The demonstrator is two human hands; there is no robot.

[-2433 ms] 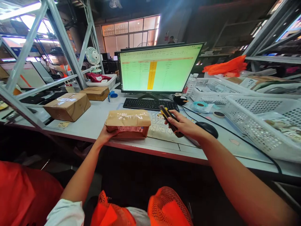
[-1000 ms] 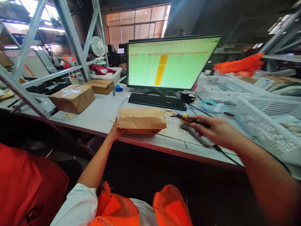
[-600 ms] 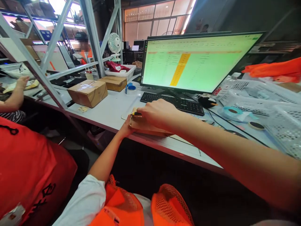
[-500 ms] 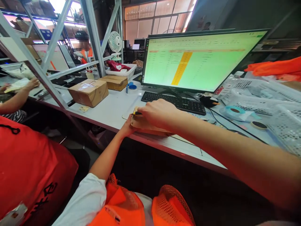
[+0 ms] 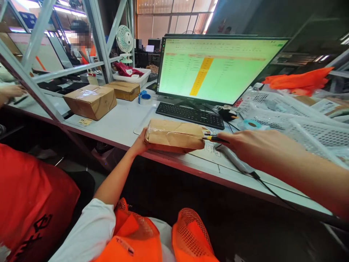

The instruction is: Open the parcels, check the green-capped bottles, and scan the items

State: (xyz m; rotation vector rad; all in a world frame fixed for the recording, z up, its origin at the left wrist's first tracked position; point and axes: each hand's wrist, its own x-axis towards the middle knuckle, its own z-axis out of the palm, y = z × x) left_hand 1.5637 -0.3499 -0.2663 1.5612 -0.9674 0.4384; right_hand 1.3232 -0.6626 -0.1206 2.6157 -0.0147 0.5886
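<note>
A taped brown cardboard box (image 5: 176, 133) lies at the front edge of the desk. My left hand (image 5: 141, 142) grips its left end, the fingers partly hidden behind the box. In my right hand (image 5: 237, 142) is a yellow and black utility knife (image 5: 214, 138), its tip at the box's right end; I cannot tell whether the blade touches the cardboard. Beneath my right wrist lies a grey handheld device (image 5: 236, 160) with a black cable, partly covered by the hand.
Behind the box stand a keyboard (image 5: 189, 115) and a monitor (image 5: 220, 69). Two more cartons, one nearer (image 5: 91, 102), and a blue tape roll (image 5: 145, 98) sit to the left. White plastic baskets (image 5: 311, 127) crowd the right. A metal frame (image 5: 40, 87) separates a co-worker's arm (image 5: 11, 92).
My right hand has moved with the utility knife from the box's left end to its right end, uncovering the top. My left hand keeps hold of the left end. The view has shifted slightly.
</note>
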